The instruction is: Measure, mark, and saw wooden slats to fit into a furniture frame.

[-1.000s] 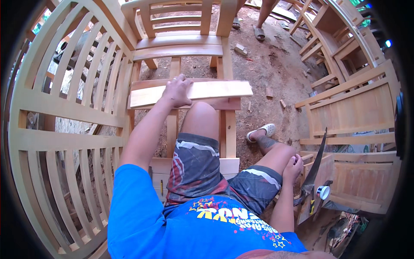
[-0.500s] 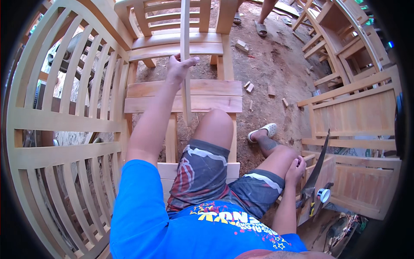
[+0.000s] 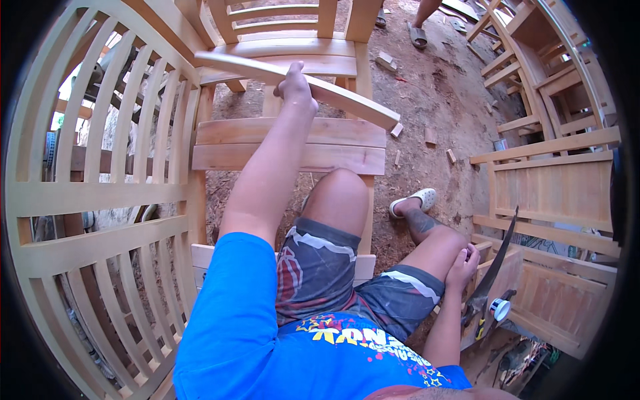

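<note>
A pale plank (image 3: pixel 353 101) slants above two crosswise boards (image 3: pixel 247 158) on a wooden frame, held by my left hand (image 3: pixel 293 88), whose fingers are closed round it near its middle. My right hand (image 3: pixel 465 262) rests against the side of my right knee, fingers curled; anything inside them is hidden. A handsaw (image 3: pixel 495 257) stands tilted beside that hand, with a white round container (image 3: pixel 500 309) near its lower end. My left knee is just below the crosswise boards.
Slatted furniture (image 3: pixel 100 190) rises along my left, with another slatted section (image 3: pixel 280 27) at the far end. Wooden panels (image 3: pixel 547 187) and stacked frames (image 3: pixel 520 73) line the right. Offcuts (image 3: pixel 430 137) lie on the dirt floor. Another person's sandalled foot (image 3: pixel 417 33) is beyond.
My left hand lifted the plank off the crosswise boards, turned it lengthwise, then swung it to a slanting crosswise position, moving right. My right hand stayed at my knee.
</note>
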A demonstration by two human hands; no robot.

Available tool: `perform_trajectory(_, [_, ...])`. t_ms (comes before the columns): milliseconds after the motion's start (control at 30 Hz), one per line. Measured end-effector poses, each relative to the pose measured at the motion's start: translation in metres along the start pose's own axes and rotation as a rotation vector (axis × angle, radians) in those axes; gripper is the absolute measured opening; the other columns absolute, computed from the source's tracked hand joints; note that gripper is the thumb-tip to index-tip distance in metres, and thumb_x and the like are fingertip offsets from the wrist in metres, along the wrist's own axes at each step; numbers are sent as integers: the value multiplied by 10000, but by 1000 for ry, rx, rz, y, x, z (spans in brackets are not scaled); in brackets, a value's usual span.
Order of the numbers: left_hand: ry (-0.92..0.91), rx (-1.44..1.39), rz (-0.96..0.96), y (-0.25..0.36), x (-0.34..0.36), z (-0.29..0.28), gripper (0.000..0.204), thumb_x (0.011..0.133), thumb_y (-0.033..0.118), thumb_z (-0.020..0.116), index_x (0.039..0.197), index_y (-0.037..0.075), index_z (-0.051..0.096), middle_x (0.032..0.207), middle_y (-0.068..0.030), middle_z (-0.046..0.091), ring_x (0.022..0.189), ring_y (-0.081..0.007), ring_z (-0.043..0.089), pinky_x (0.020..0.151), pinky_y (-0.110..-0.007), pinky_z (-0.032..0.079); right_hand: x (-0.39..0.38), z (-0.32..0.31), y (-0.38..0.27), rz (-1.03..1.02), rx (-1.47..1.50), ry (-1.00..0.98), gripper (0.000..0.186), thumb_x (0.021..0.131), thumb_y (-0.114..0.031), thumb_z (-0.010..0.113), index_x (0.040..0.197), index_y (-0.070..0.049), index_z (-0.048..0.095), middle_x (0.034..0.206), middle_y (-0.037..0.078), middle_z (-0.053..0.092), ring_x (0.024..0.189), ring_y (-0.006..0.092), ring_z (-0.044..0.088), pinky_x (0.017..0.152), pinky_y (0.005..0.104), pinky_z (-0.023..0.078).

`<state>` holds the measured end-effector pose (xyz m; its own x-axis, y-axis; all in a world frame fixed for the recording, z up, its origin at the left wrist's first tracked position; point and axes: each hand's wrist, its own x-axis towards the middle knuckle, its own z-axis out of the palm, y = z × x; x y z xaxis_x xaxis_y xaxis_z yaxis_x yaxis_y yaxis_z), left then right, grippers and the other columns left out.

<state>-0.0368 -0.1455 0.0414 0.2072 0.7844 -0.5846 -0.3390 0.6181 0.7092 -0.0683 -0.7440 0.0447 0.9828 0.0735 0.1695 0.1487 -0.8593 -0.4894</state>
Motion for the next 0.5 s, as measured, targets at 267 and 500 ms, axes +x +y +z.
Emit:
perform_trajectory(267, [386,9,-94,-15,18,0,1050,857,406,853,1505,-42,158,1431,-293,524,1195,-419,648,1034,-454,598,0,-2,-4,10,11,-33,324,984,-176,570,1247,8,611,1161,185,630,1047,324,643,928,437,517])
perform_trajectory(500, [424,109,-187,-21,31,-11,1080,841,434,872,1537,24,155,1441,-224,544,1216,-380,633,990,-478,586,3,-5,-9,3,27,-35,319,994,-180,571,1249,7,610,1165,176,625,1022,314,639,921,430,518])
